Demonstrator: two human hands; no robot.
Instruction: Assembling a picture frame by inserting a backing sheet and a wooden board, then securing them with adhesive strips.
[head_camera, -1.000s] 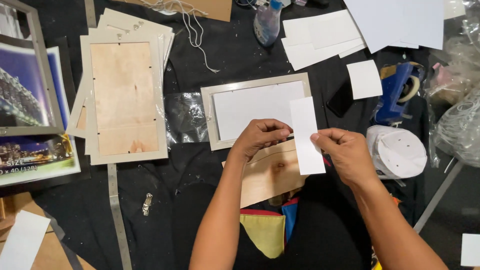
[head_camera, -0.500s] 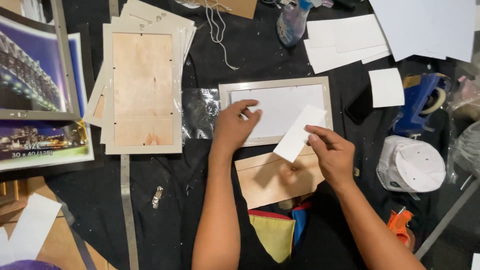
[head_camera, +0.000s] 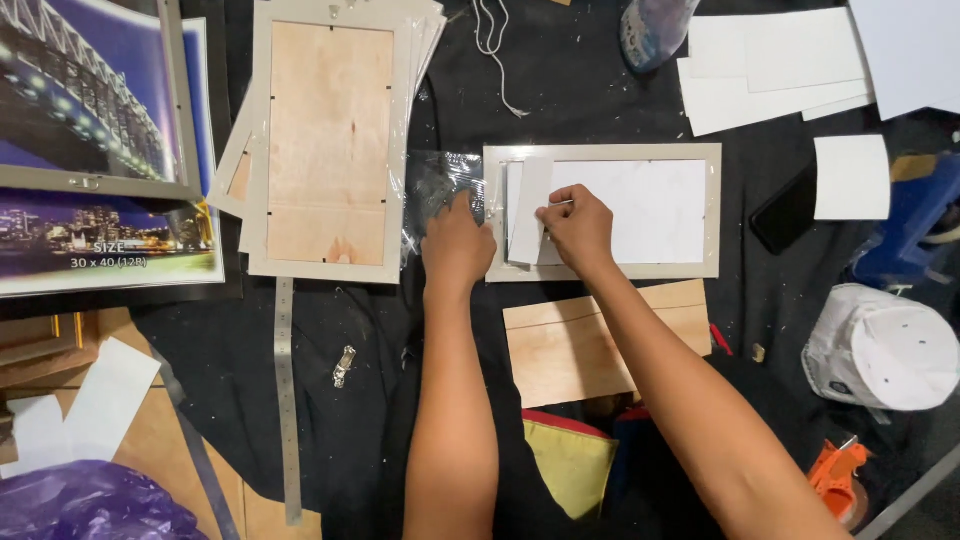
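Pressing a narrow white paper strip (head_camera: 528, 210) onto the pale rectangular picture frame (head_camera: 603, 212) at mid-desk, right hand (head_camera: 578, 228) fingers stay pinched on it; half a second ago it hovered above. Left hand (head_camera: 457, 243), fingers together, steadies the frame's left edge.

Two bare forearms entering from lower edge of head view, no sleeves visible up to frame edge

Left hand (head_camera: 458, 243): bare, no glove, no ring, no watch or band at wrist; back of hand toward camera, knuckles showing, fingertips not clearly seen

Right hand (head_camera: 578, 229): bare, no glove, no ring seen, no bracelet or strap at wrist; knuckles showing, short nails as far as can be told

Forearms: uncovered along whole visible length, no markings, tattoos or bandages discernible

Clothing at lower centre between arms: fabric in yellow, red and blue panels, partly hidden by arms; kind of garment cannot be told
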